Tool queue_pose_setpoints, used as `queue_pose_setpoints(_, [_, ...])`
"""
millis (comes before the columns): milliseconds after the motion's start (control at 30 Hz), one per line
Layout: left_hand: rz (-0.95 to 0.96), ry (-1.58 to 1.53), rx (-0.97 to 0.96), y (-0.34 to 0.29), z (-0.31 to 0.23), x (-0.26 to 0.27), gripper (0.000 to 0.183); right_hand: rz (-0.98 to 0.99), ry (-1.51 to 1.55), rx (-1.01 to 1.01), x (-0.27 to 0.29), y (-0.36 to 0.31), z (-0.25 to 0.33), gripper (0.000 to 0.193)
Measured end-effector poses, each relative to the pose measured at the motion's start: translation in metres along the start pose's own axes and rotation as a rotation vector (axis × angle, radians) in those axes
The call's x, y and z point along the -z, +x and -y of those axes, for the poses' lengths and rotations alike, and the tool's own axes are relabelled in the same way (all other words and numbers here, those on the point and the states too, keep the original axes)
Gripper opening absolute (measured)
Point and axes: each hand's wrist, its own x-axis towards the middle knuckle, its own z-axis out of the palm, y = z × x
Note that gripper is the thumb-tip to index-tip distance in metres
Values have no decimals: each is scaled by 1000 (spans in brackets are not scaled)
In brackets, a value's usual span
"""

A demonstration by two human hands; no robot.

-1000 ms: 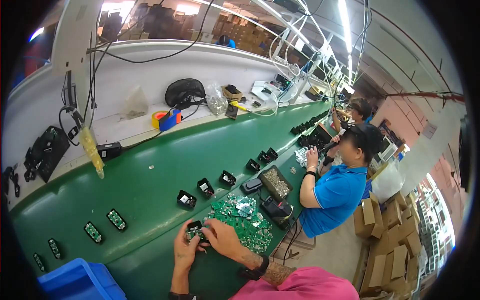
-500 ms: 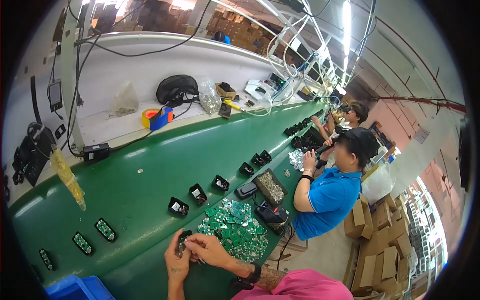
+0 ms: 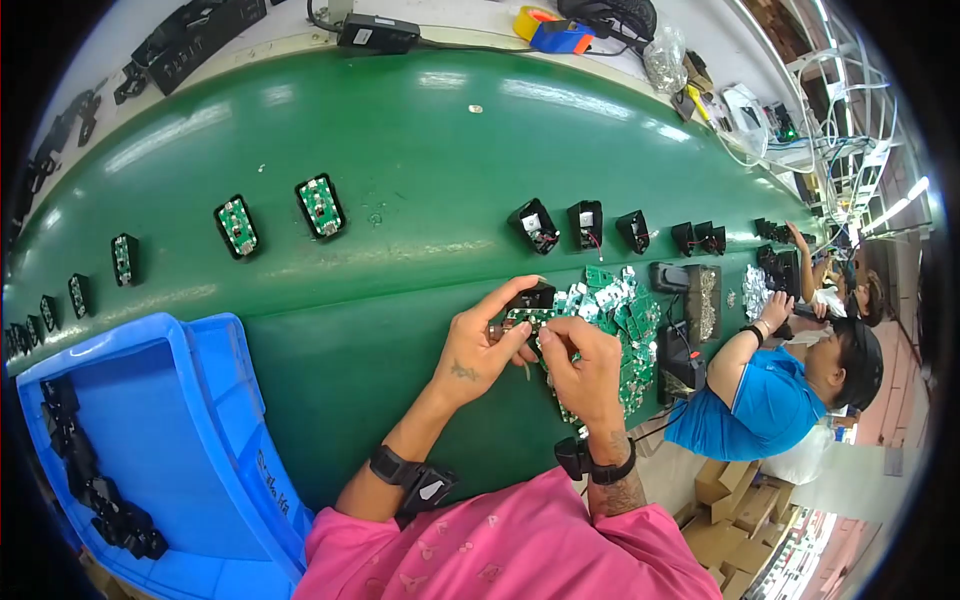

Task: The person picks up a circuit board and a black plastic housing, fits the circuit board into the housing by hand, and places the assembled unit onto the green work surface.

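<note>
Held in my left hand (image 3: 470,352) is a small black plastic housing (image 3: 538,296), its fingers wrapped round the side. A green circuit board (image 3: 517,316) lies at the housing's near side, partly hidden by my fingers. My right hand (image 3: 588,368) is closed, with thumb and forefinger pinching at the board's right edge. Just right of my hands spreads a pile of loose green circuit boards (image 3: 632,335). Beyond them stands a row of open black housings (image 3: 586,225) with thin wires inside. Farther left, black housings with green boards fitted (image 3: 320,206) stand in a line.
A blue crate (image 3: 180,335) with black parts inside stands at my left. On the right are a tray of small metal parts (image 3: 704,300), a black device (image 3: 682,355) and a co-worker in a blue shirt (image 3: 760,405). A shelf with a power adapter (image 3: 378,34) runs along the back.
The view has swung left and down, bringing in the blue crate and more fitted housings. My hands stay together around the housing; a green board now shows between them.
</note>
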Motion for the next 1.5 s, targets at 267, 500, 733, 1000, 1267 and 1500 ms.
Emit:
queue_pose_setpoints(267, [60, 47, -42, -1, -2, -5, 49, 173, 34, -60, 15, 4, 1, 6])
queue_pose_setpoints(500, [129, 121, -81, 1, -3, -7, 46, 300, 16, -111, 27, 11, -3, 8])
queue_pose_setpoints(733, [150, 241, -148, 1, 0, -9, 49, 322, 63, -259, 27, 8, -13, 12])
queue_pose_setpoints(1000, [89, 145, -137, -1, 1, -16, 47, 253, 215, -349, 24, 5, -7, 15])
queue_pose_setpoints(1267, [81, 406, -250, 2, 2, -12, 46, 145, -18, -112, 15, 5, -5, 10])
queue_pose_setpoints(1500, [23, 608, -402, 4, 9, -12, 43, 142, -93, 14, 9, -2, -16, 14])
